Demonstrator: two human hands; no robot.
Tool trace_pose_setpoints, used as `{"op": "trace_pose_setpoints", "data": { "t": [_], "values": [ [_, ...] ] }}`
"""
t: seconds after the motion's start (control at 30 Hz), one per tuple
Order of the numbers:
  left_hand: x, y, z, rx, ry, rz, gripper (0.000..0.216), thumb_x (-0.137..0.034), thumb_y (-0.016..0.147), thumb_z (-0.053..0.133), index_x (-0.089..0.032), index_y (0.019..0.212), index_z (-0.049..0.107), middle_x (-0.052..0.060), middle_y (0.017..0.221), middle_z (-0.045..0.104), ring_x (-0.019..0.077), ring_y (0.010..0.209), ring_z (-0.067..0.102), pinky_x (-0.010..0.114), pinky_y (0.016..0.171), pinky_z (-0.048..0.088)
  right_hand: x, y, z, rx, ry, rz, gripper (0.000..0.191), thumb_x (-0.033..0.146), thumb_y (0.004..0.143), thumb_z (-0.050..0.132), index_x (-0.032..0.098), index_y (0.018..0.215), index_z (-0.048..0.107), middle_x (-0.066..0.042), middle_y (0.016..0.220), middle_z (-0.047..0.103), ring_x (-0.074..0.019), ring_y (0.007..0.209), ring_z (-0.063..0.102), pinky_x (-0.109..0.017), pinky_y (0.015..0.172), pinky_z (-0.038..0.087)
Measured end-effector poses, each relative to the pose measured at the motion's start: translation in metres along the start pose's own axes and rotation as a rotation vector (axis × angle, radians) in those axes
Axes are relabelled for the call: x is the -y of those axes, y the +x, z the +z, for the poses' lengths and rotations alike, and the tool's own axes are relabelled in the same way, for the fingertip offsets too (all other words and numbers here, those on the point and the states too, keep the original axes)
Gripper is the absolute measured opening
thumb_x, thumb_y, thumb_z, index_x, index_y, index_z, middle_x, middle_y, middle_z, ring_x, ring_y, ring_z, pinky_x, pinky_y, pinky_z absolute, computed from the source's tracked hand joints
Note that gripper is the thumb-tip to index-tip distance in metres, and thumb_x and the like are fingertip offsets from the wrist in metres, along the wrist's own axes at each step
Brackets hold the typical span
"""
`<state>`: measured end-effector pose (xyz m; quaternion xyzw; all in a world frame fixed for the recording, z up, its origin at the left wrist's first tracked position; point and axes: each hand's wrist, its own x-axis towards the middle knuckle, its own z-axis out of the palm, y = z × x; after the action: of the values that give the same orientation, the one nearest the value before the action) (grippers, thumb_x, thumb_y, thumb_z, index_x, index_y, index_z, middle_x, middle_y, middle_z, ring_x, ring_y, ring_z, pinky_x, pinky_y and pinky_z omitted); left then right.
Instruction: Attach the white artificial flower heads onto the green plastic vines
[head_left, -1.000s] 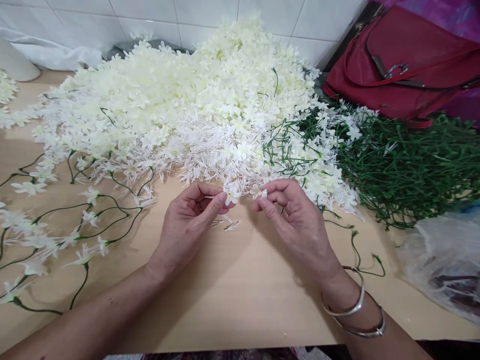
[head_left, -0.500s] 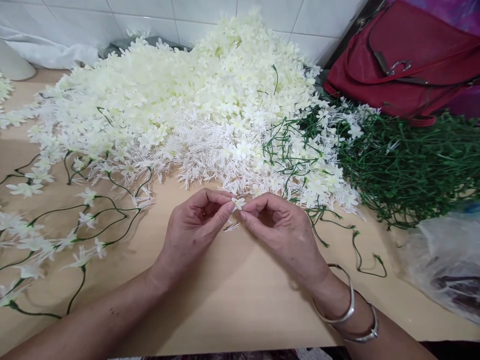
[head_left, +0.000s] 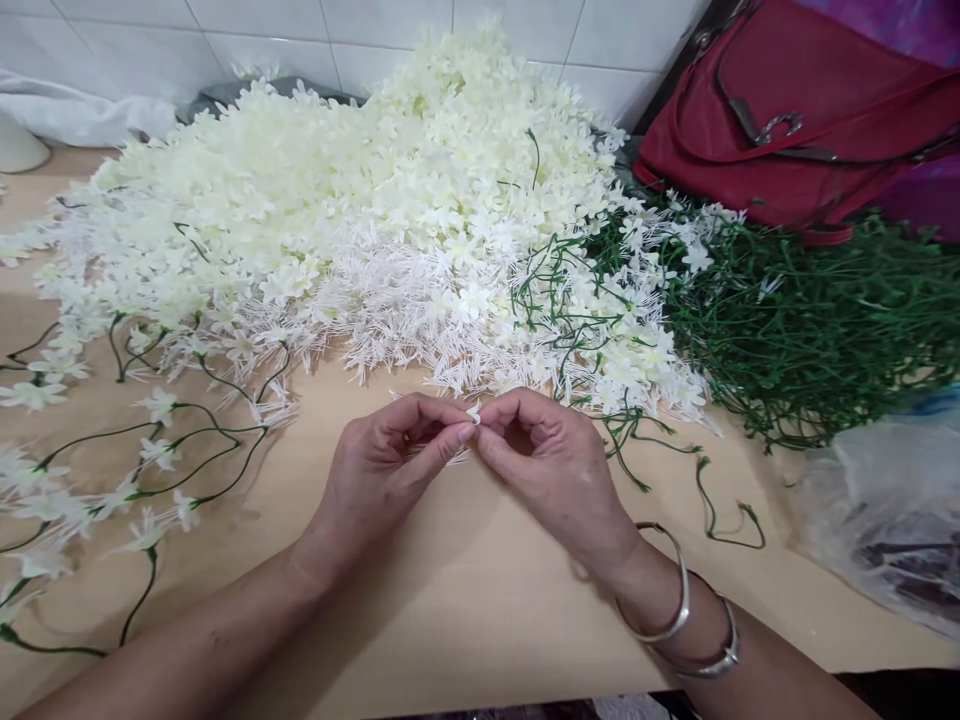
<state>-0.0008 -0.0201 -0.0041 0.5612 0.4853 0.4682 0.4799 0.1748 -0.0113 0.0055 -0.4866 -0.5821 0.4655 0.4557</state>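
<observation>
My left hand (head_left: 390, 465) and my right hand (head_left: 544, 465) meet fingertip to fingertip over the wooden table (head_left: 480, 600). Both pinch one small white artificial flower (head_left: 473, 411) between thumbs and forefingers. Just behind the hands lies a big heap of loose cream and white flower pieces (head_left: 375, 210). Two silver bangles (head_left: 679, 625) sit on my right wrist.
Green stems with flowers attached (head_left: 142, 450) are spread at the left. A tangle of bare green stems (head_left: 817, 320) lies at the right, with a red bag (head_left: 795, 110) behind it and a clear plastic bag (head_left: 885, 510) at the right edge. White tiled wall behind.
My hands have come together from a small gap. The flower pieces each one held are now joined in one pinch between them. The view has shifted slightly right.
</observation>
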Motion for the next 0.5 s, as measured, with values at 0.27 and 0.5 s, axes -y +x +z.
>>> {"op": "trace_pose_setpoints", "data": {
  "t": [0.27, 0.5],
  "values": [
    [-0.0076, 0.0004, -0.0029, 0.009, -0.16, -0.066, 0.011, -0.031, 0.096, 0.075, -0.023, 0.103, 0.076, -0.001, 0.087, 0.078, 0.0117, 0.082, 0.071, 0.02, 0.077, 0.056, 0.0001, -0.001, 0.0012, -0.076, -0.152, -0.201, 0.012, 0.013, 0.088, 0.074, 0.023, 0.087, 0.068, 0.003, 0.08, 0.072, -0.0135, 0.075, 0.067, -0.027, 0.073, 0.055],
    [-0.0092, 0.0058, -0.0058, 0.035, -0.192, -0.088, 0.007, -0.028, 0.091, 0.08, -0.022, 0.094, 0.079, 0.0, 0.084, 0.075, 0.0107, 0.077, 0.066, 0.019, 0.07, 0.053, -0.0025, -0.0017, -0.002, -0.081, -0.092, -0.222, 0.017, 0.013, 0.089, 0.075, 0.024, 0.09, 0.061, 0.004, 0.082, 0.067, -0.0133, 0.078, 0.066, -0.027, 0.076, 0.054]
  ]
}}
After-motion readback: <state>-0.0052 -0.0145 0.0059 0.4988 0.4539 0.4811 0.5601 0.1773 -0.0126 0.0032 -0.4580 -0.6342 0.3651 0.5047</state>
